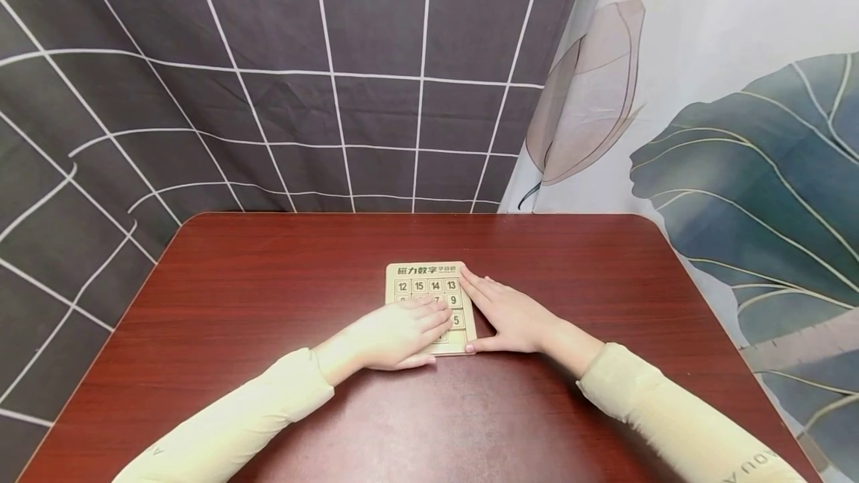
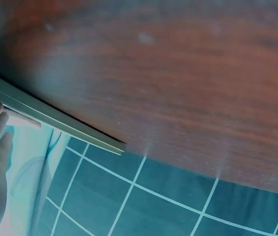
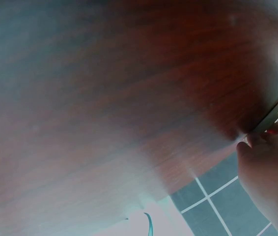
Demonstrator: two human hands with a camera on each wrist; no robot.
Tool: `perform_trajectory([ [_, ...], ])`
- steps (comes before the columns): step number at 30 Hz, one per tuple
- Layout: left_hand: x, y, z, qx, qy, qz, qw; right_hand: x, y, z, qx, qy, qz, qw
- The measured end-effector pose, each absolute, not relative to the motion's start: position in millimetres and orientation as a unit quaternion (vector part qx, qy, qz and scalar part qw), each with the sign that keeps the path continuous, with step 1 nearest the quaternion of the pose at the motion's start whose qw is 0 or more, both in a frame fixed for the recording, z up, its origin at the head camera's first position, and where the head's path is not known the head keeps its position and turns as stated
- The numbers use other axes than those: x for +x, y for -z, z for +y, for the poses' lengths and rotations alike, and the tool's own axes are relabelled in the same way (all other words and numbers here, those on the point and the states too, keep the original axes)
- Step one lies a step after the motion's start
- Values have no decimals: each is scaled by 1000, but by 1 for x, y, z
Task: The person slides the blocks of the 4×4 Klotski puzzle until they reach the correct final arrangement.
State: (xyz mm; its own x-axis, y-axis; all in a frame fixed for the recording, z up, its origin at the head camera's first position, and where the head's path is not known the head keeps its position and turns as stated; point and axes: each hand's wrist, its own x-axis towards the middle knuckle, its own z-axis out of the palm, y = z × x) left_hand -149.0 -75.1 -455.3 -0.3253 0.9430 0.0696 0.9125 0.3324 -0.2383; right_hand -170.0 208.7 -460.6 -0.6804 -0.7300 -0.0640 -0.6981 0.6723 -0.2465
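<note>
Step in hand, as judged: sliding number tiles [image 1: 435, 286] on the puzzle board [image 1: 390, 285], left hand [image 1: 399, 330] working, right hand [image 1: 513, 317] steadying. Next move would call for a light fingertip push toward the vacant cell [image 1: 457, 338] at the board's lower right, board kept still. Left to right: left hand lies over the board's lower left and middle, fingers extended, hiding several tiles; pressure cannot be told. Board flat on the desk [image 1: 268, 282], between the hands. Right hand spread along the board's right edge, fingers at upper corner, thumb at lower.
</note>
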Motion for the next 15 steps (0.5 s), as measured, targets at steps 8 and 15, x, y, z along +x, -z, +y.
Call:
perform_trajectory([
  [8, -142, 454, -77, -607, -76, -779, 140, -171, 459, 208, -385, 102, 913, 85],
  [15, -156, 454, -79, -594, -57, -795, 111, -170, 459, 208, -389, 97, 912, 83],
])
